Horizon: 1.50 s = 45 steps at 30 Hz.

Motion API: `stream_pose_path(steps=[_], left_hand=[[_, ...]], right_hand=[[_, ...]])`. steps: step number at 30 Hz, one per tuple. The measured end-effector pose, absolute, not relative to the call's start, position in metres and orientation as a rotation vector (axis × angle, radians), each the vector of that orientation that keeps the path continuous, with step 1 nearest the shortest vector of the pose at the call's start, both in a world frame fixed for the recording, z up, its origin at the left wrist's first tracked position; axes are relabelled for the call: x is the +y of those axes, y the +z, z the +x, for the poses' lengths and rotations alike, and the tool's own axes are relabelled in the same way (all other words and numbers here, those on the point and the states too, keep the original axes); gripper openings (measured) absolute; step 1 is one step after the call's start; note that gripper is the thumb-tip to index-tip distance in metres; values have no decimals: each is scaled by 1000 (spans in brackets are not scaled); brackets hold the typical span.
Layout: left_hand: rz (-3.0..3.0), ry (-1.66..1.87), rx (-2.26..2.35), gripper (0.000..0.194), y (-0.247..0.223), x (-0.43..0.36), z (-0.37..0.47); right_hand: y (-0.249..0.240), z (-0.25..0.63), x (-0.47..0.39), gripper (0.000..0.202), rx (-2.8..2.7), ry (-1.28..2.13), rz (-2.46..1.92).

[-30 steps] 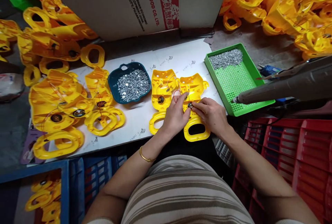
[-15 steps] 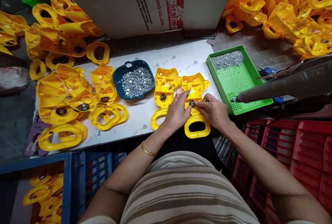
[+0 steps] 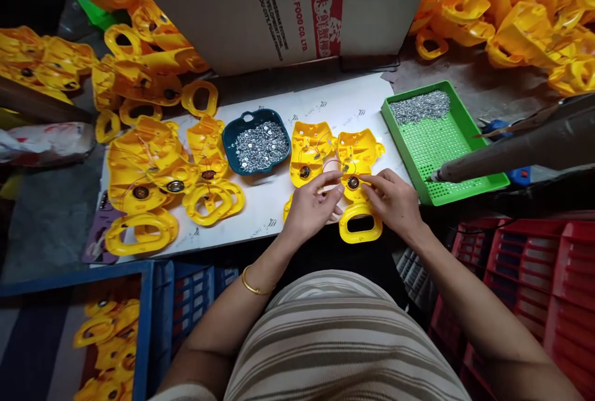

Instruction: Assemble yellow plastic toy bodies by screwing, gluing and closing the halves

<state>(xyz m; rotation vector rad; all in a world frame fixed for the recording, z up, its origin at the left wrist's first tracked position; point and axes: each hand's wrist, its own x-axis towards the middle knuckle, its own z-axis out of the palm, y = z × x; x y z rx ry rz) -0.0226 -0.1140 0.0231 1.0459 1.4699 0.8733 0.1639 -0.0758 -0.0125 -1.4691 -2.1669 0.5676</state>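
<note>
Two yellow plastic shells lie side by side on a white board (image 3: 260, 207): the left shell (image 3: 310, 141) and the right shell (image 3: 357, 147). Each carries thin wires and a round metal-rimmed part; the right one's round part (image 3: 353, 182) sits between my hands. My left hand (image 3: 312, 207) hovers over the lower left shell, thumb and fingertips close together; whether something small is between them cannot be made out. My right hand (image 3: 396, 199) touches the right shell beside the round part, fingers bent together, their tips partly hidden. A yellow ring-shaped handle (image 3: 361, 223) extends below.
A dark teal tray (image 3: 227, 141) of small metal pieces stands left of the shells. A green basket (image 3: 483, 181) with metal pieces is at right, under a dark pole (image 3: 511, 150). Yellow shells (image 3: 139, 159) pile left; blue (image 3: 147, 326) and red crates (image 3: 520, 264) flank me.
My left hand has drawn back from the right shell's upper part, toward the left. My right hand stays beside the round part. The whole view has shifted slightly.
</note>
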Motion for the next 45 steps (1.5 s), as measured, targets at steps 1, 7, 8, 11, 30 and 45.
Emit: stream_pose_path(steps=[1, 7, 8, 11, 30, 45], left_hand=[[892, 891, 1380, 43, 25, -115, -24], [552, 898, 1120, 53, 35, -118, -23], [553, 892, 1125, 54, 34, -117, -22], [584, 876, 1129, 57, 31, -116, -16], [1294, 862, 1277, 59, 23, -120, -11], [2186, 981, 1625, 30, 22, -124, -18]], right_hand=[[-9, 162, -79, 25, -2101, 608, -1425], [13, 144, -102, 19, -1868, 899, -1181], [14, 141, -104, 20, -1878, 928, -1180], [12, 134, -108, 25, -1874, 985, -1202], [14, 146, -99, 29, -1341, 1523, -1314], [12, 173, -78, 13, -1804, 909, -1349]])
